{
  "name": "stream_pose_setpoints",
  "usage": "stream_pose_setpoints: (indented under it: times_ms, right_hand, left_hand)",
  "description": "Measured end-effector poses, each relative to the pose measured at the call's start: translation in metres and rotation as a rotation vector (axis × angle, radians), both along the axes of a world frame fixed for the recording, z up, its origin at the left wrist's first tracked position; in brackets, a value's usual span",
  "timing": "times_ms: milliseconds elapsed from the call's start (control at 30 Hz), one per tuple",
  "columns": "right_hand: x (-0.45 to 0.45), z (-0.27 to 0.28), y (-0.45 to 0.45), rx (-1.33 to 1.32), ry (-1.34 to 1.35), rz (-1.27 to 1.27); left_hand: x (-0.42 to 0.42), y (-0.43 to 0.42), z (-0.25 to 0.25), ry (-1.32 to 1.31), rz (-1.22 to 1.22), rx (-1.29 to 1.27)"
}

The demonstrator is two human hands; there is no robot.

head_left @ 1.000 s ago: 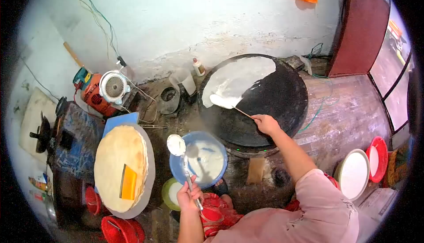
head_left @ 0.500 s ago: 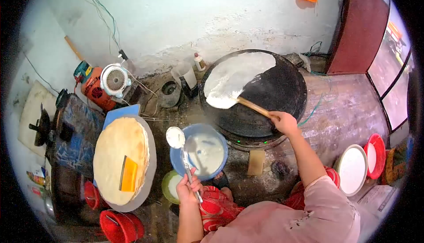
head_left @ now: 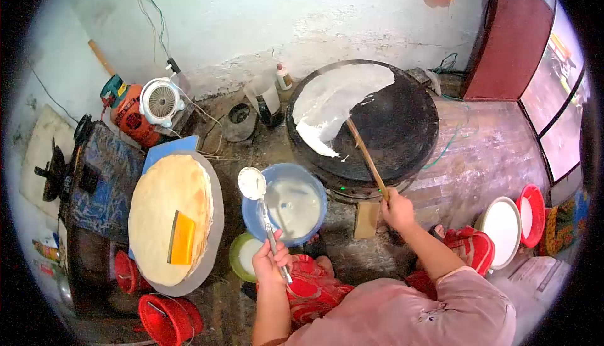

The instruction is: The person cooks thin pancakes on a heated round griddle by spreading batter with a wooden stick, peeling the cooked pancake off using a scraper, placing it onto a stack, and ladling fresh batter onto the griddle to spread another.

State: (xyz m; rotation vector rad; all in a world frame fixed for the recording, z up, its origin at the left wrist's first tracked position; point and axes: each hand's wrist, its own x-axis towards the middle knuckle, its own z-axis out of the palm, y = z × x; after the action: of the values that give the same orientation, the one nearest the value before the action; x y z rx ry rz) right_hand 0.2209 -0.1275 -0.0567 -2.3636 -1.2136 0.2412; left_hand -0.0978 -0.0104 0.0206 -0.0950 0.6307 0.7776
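Note:
My right hand [head_left: 397, 211] is closed round the lower end of a wooden spreader [head_left: 368, 157], whose far end meets the white batter. That batter [head_left: 336, 97] covers the left and upper part of a round black griddle [head_left: 402, 126]. Closed round the handle of a metal ladle [head_left: 252, 183], my left hand [head_left: 272, 263] holds it upright, its bowl coated white. Under the ladle stands a blue basin [head_left: 318, 220] with white batter inside. Further left, a yellow scraper [head_left: 182, 239] lies on a stack of round flatbreads [head_left: 160, 207].
A green bowl [head_left: 237, 264] sits beside my left hand. Red buckets [head_left: 160, 321] stand at the lower left, and a white-filled bowl [head_left: 503, 233] and red basin [head_left: 536, 220] at the right. A blower [head_left: 161, 102] and gas cylinder [head_left: 133, 116] are at the back left.
The spreader has swung from the batter's left edge towards the griddle's middle, and my right hand has moved nearer my body. Batter now reaches further down the griddle's left side. My left hand still holds the ladle.

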Motion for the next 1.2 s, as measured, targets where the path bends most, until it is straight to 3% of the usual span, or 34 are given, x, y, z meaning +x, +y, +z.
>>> stream_pose_setpoints:
  times_ms: [67,167,233,400,600,700,767,867,967,1033,1100,1200]
  right_hand:
    - [-0.021,-0.004,0.027,0.152,-0.009,-0.021]
    - [-0.051,0.013,0.099,-0.060,0.143,0.054]
    - [-0.074,-0.004,0.147,-0.016,-0.049,0.183]
    - [-0.103,-0.014,0.202,-0.242,-0.052,0.147]
    - [-0.121,0.008,0.103,-0.105,0.123,0.041]
    - [-0.125,-0.022,0.133,-0.002,0.018,0.152]
    - [-0.118,-0.015,0.152,-0.131,0.044,0.124]
    - [-0.109,-0.009,0.125,-0.124,0.181,-0.056]
    - [-0.121,-0.003,0.076,-0.063,0.240,-0.047]
    - [-0.128,0.007,0.086,-0.138,0.208,0.008]
    - [-0.124,-0.034,0.110,-0.051,0.013,0.087]
    - [-0.104,0.001,0.100,-0.150,0.191,-0.077]
  left_hand:
    - [-0.005,0.001,-0.002,-0.006,-0.013,0.020]
    - [-0.014,0.004,-0.009,-0.034,-0.031,0.028]
    - [-0.016,0.004,-0.010,0.025,-0.049,0.093]
    - [-0.014,0.002,0.007,0.157,-0.025,0.122]
    - [-0.017,0.002,0.005,0.108,-0.046,0.152]
    - [-0.017,0.000,0.004,0.144,-0.078,0.185]
    - [-0.018,0.000,0.004,0.134,-0.072,0.174]
    - [-0.022,-0.002,0.001,0.099,-0.085,0.166]
    - [-0.021,-0.002,-0.001,0.150,-0.067,0.210]
    - [-0.024,0.000,-0.009,0.131,-0.081,0.224]
    - [-0.022,-0.001,-0.006,0.102,-0.067,0.176]
    - [-0.024,-0.001,-0.004,0.043,-0.081,0.145]
